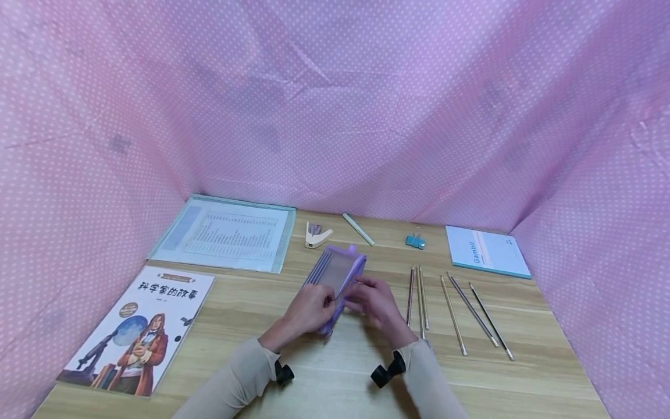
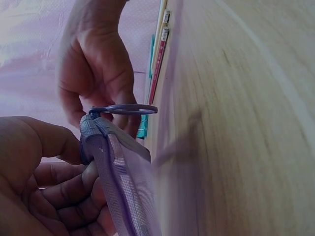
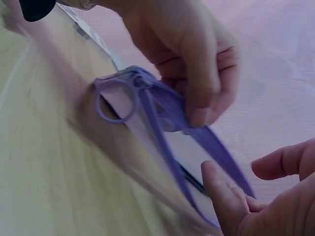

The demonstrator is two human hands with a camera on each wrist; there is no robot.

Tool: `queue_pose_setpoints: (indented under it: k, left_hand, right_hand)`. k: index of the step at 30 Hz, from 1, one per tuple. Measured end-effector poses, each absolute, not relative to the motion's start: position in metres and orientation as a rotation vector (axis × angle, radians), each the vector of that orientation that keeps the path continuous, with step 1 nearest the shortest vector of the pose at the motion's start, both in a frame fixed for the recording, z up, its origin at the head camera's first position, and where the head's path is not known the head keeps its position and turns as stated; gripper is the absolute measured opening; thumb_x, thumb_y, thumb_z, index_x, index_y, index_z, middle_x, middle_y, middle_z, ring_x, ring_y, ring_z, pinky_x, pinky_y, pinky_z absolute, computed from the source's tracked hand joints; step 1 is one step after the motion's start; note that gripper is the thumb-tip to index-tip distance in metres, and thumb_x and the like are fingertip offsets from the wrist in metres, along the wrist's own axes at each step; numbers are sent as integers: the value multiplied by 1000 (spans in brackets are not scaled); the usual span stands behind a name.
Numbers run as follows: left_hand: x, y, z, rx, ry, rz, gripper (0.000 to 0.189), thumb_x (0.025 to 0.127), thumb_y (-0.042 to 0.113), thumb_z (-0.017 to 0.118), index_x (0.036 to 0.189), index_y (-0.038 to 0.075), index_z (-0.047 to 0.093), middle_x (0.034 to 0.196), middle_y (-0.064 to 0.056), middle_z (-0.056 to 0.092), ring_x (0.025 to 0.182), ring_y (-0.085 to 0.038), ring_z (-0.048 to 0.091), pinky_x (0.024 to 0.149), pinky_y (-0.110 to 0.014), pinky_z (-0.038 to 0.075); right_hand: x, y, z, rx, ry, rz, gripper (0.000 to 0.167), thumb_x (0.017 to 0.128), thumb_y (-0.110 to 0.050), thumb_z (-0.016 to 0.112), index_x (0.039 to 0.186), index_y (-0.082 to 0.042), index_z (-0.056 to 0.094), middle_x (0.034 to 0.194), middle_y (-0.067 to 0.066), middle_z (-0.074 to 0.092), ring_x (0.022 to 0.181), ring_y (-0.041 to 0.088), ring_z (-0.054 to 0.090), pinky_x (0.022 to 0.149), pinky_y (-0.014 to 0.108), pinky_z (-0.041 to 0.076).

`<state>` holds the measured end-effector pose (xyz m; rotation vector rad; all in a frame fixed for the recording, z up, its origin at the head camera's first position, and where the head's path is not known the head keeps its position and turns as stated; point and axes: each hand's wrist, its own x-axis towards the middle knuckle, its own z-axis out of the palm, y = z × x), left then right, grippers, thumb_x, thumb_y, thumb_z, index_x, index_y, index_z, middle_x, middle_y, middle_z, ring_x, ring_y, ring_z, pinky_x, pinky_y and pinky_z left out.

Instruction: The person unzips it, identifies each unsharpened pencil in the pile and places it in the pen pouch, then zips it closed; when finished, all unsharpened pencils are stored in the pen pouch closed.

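Note:
A purple mesh pencil pouch [image 1: 339, 269] is tilted up on the table, its zipped side gaping. My left hand [image 1: 312, 305] pinches the pouch's edge near the zipper end, thumb against curled fingers. At the opposite side of the opening is my right hand [image 1: 373, 299]; its thumb and fingers [image 3: 224, 196] are spread apart at the purple zipper edge [image 3: 221, 152]. A purple ring pull [image 3: 117, 101] hangs from the zipper slider. Through the opening shows a dark, thin stick-like item [image 3: 191, 178] inside the pouch.
Several pencils [image 1: 452, 314] lie right of my hands. Behind the pouch are a stapler-like white tool [image 1: 318, 238], a pale green pen [image 1: 358, 228] and a teal binder clip [image 1: 416, 241]. A notebook [image 1: 489, 251] lies right; a book [image 1: 138, 331] and document folder [image 1: 225, 233] left.

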<state>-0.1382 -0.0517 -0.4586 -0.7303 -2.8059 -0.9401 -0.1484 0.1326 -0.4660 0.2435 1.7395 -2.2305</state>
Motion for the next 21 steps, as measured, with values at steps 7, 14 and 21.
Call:
queue_pose_setpoints:
  k: [7, 14, 21]
  left_hand:
    - [-138, -51, -457, -715, -2828, -979, 9, 81, 6, 66, 73, 8, 71, 63, 2, 62, 53, -2, 48, 46, -15, 39]
    - [-137, -51, -456, -707, -2840, -1001, 9, 82, 6, 66, 76, 7, 72, 65, 1, 64, 54, -3, 50, 46, -15, 40]
    - [-137, -51, -457, -707, -2836, -986, 8, 82, 6, 67, 76, 7, 72, 65, 1, 64, 53, -2, 50, 46, -15, 40]
  right_hand:
    - [-146, 159, -442, 263, 1796, -2259, 46, 99, -2, 49, 141, 12, 37, 99, 2, 64, 90, 12, 68, 82, 33, 62]
    - [-143, 195, -422, 305, 1739, -2361, 25, 102, -4, 44, 128, -3, 46, 88, -7, 67, 88, 8, 69, 81, 32, 61]
    - [-135, 230, -414, 310, 1745, -2416, 17, 103, -9, 48, 111, -15, 61, 95, -7, 66, 92, 8, 69, 85, 32, 61]
